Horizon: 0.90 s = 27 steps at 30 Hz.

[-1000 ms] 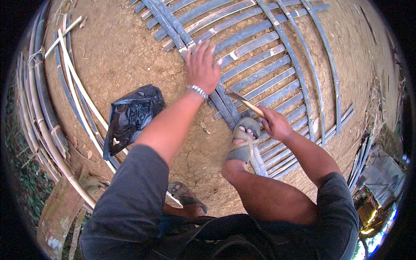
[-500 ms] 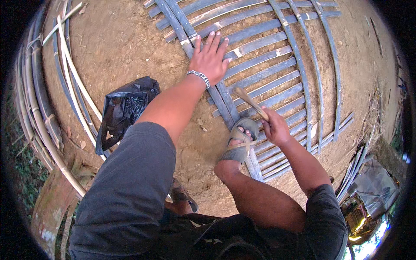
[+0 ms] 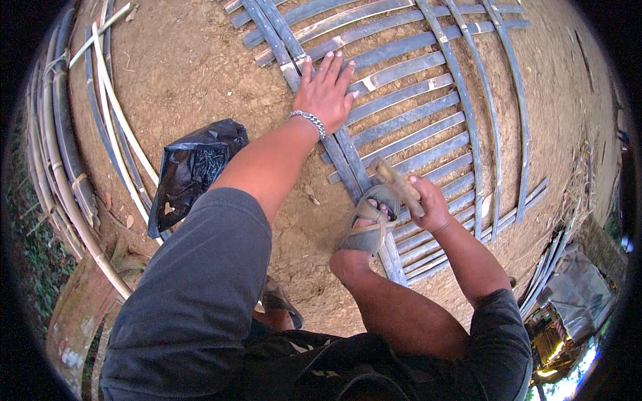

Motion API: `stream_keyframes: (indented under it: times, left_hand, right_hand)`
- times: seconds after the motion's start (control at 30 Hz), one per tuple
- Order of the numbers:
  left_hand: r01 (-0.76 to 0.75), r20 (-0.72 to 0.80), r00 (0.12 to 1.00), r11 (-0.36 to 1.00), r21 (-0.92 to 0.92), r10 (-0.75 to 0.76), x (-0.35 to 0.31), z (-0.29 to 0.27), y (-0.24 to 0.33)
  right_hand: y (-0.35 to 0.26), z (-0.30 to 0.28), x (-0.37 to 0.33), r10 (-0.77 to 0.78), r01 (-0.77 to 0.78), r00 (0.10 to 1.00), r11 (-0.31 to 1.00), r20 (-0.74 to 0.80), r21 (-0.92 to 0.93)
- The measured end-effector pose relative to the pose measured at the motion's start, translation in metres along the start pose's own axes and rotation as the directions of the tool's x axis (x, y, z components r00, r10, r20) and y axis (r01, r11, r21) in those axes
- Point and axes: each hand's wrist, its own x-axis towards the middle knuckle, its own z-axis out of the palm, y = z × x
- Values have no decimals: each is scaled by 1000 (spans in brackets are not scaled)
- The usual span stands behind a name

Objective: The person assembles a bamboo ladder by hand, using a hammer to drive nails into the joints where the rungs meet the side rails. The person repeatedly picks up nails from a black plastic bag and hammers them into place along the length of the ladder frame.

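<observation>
My left hand (image 3: 326, 93), with a chain bracelet at the wrist, lies flat with its fingers spread. It presses on paired dark bamboo strips (image 3: 348, 159) where crosswise slats of a bamboo lattice (image 3: 401, 137) meet them. In my right hand (image 3: 430, 204) is a hammer (image 3: 394, 184), blurred by motion, its wooden handle gripped by closed fingers; the head's shape is unclear. The hammer hangs over the slats beside my sandalled foot (image 3: 371, 217), which rests on the paired strips. Left of my left forearm sits an open black plastic bag (image 3: 175, 180) with nails (image 3: 210, 159) inside.
Long bamboo poles (image 3: 63, 147) and pale split strips (image 3: 114, 117) lie along the left. More thin strips (image 3: 545, 271) and a sheet of clear plastic (image 3: 580, 294) are at the lower right. The ground is bare brown soil.
The hammer has turned and moved slightly down toward my foot, my right hand shifting a little with it. My left hand stays in place on the strips.
</observation>
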Motion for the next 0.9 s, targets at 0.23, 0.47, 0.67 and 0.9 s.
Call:
stream_keyframes:
  times: [0.23, 0.47, 0.67, 0.9]
  left_hand:
    - [-2, 2, 1000, 1000, 8, 2, 1, 5, 1]
    - [1, -40, 999, 1000, -5, -2, -1, 6, -2]
    - [-27, -104, 994, 996, -79, 19, -2, 9, -1]
    - [-257, -261, 957, 798, -545, 130, -55, 18, -14]
  right_hand:
    - [4, 0, 7, 173, -173, 985, 985, 1, 14]
    - [-36, -16, 15, 378, -367, 926, 902, -6, 227]
    - [-34, -3, 15, 493, -497, 864, 802, 100, 332]
    - [-35, -8, 5, 704, -666, 689, 519, 176, 536]
